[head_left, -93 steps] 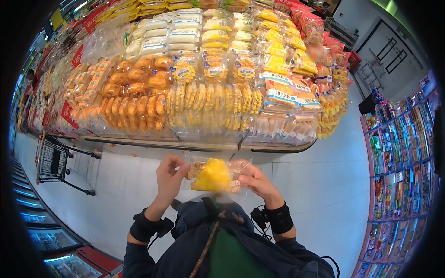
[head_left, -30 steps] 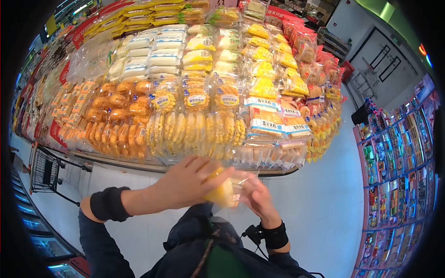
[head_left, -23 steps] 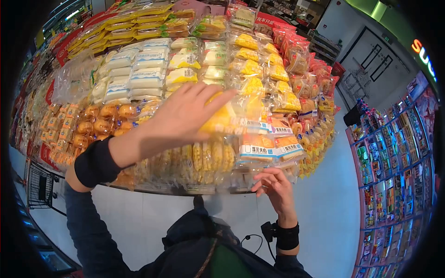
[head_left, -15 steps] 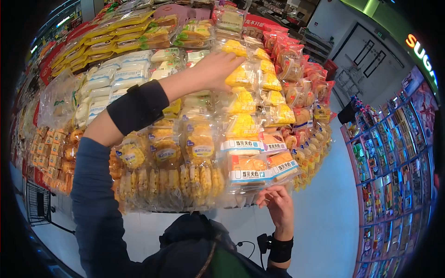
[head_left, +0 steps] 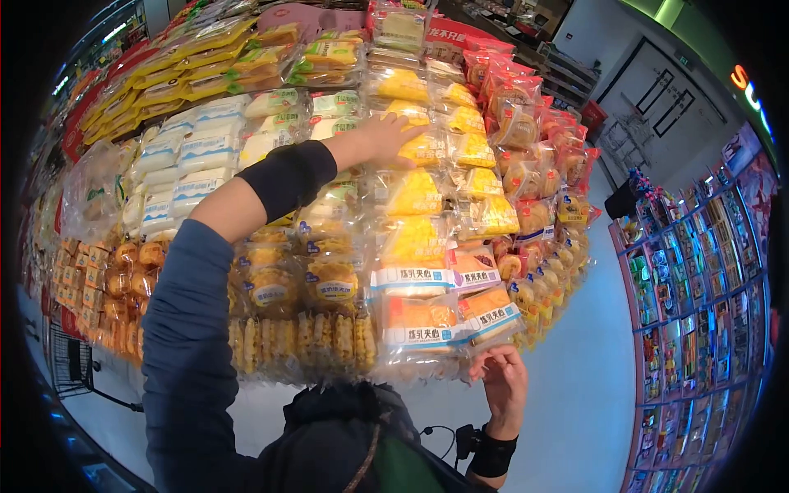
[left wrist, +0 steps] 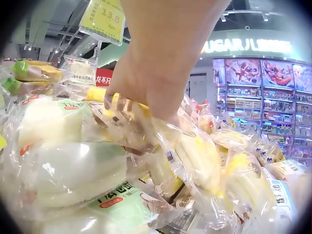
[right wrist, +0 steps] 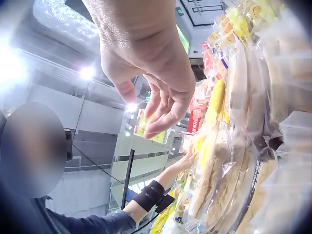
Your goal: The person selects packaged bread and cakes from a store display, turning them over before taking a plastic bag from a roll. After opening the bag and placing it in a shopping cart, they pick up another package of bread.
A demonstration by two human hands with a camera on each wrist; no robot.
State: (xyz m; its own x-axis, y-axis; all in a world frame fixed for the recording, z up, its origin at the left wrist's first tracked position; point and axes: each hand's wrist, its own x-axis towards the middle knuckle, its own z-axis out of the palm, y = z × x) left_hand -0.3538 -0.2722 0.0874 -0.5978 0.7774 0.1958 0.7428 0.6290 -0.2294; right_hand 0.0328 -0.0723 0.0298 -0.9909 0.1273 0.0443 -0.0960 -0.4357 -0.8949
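In the head view my left hand (head_left: 386, 140) reaches across the display and rests on a column of yellow-labelled bread packs (head_left: 415, 193), its fingers spread. The left wrist view shows its fingertips among clear-wrapped bread packs (left wrist: 197, 153), partly hidden by the wrist and plastic. My right hand (head_left: 503, 374) hangs at the display's front edge, fingers loosely curled around nothing. Closest to it are bread packs with white and blue labels (head_left: 423, 333). In the right wrist view, the right hand (right wrist: 151, 73) is beside upright wrapped bread (right wrist: 214, 180).
White-wrapped bread packs (head_left: 205, 131) lie left of the yellow column, red-wrapped packs (head_left: 514, 103) right of it. Round waffle-like packs (head_left: 329, 283) fill the front. A shelf of small goods (head_left: 699, 304) stands at right, a shopping cart (head_left: 70, 361) at left. A price sign (left wrist: 103, 19) rises behind.
Both hands held a yellow-labelled pack between them; the right hand let go and the left carried it forward to the yellow column. Since half a second ago, the left hand has shifted slightly nearer and left.
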